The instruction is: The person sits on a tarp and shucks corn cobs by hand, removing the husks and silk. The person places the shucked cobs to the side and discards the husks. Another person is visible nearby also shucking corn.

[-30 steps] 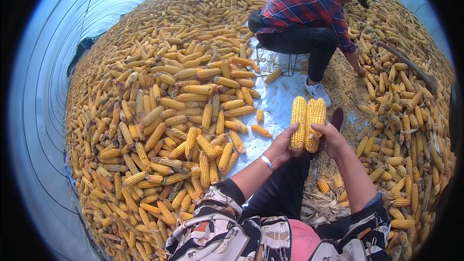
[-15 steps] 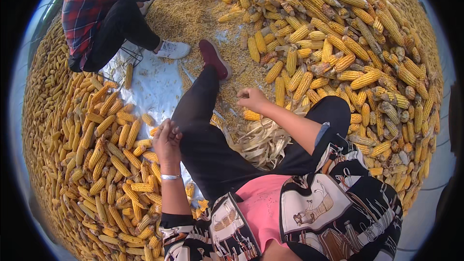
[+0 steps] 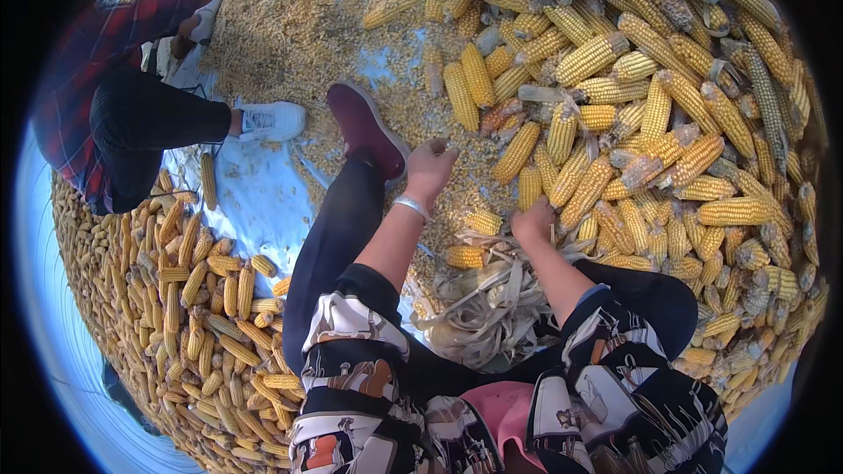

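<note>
My left hand (image 3: 430, 170) reaches over the loose kernels, just beyond my knee, with a silver bracelet at its wrist. Its fingers are loosely bent and apart, with nothing visible in them. At the near edge of the right-hand heap, my right hand (image 3: 532, 223) closes on the lower end of a yellow corn cob (image 3: 529, 186); the fingertips are partly hidden. Two more cobs, one of them this short cob (image 3: 465, 256), lie between my hands. Dry pale husks (image 3: 492, 307) are bunched between my legs, just below my right hand.
A large heap of corn cobs (image 3: 654, 158) rises at the right, and another pile (image 3: 211, 333) covers the left. Shelled kernels (image 3: 290, 44) spread over a pale sheet (image 3: 263, 184). A co-worker in a plaid shirt (image 3: 79, 79) sits at the far left, one arm stretched over the kernels.
My left hand has swung from the left pile over to the kernels in the middle. My right hand has come down and right to the heap's edge. The view has leaned closer.
</note>
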Available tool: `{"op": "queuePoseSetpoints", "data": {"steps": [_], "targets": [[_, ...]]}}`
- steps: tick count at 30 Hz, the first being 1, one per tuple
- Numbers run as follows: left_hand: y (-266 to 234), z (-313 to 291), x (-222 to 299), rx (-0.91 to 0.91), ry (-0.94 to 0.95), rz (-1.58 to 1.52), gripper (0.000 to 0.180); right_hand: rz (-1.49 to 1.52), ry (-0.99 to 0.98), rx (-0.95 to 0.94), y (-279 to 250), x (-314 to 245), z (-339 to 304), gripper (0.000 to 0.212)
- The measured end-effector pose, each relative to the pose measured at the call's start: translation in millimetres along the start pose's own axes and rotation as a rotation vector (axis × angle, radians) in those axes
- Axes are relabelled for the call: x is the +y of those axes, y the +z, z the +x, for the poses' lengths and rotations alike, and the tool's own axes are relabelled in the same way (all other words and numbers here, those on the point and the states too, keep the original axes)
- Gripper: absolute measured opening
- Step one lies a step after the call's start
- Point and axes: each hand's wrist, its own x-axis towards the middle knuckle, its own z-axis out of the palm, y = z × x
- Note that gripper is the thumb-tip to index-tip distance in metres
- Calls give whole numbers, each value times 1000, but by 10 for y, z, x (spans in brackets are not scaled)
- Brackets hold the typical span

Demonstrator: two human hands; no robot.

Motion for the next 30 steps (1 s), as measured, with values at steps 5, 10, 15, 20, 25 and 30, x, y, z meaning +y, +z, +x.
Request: {"op": "queuePoseSetpoints", "data": {"steps": [5, 10, 15, 20, 25, 30], "targets": [[80, 1164, 251, 378, 311, 436, 60, 419, 94, -90, 97, 14, -5, 48], [216, 1676, 411, 313, 109, 183, 63, 1319, 41, -196, -115, -149, 12, 45], [91, 1553, 379, 81, -29, -268, 63, 1470, 53, -422, -204, -390, 372, 46], [208, 1364, 531, -224, -20, -448, 57, 1605, 19, -470, -130, -617, 470, 41], [360, 1226, 751, -365, -63, -279, 58, 1736, -106, -478, -259, -841, 658, 59], [408, 1155, 773, -508, -139, -252, 60, 1801, -141, -426, -369, -983, 787, 85]]}}
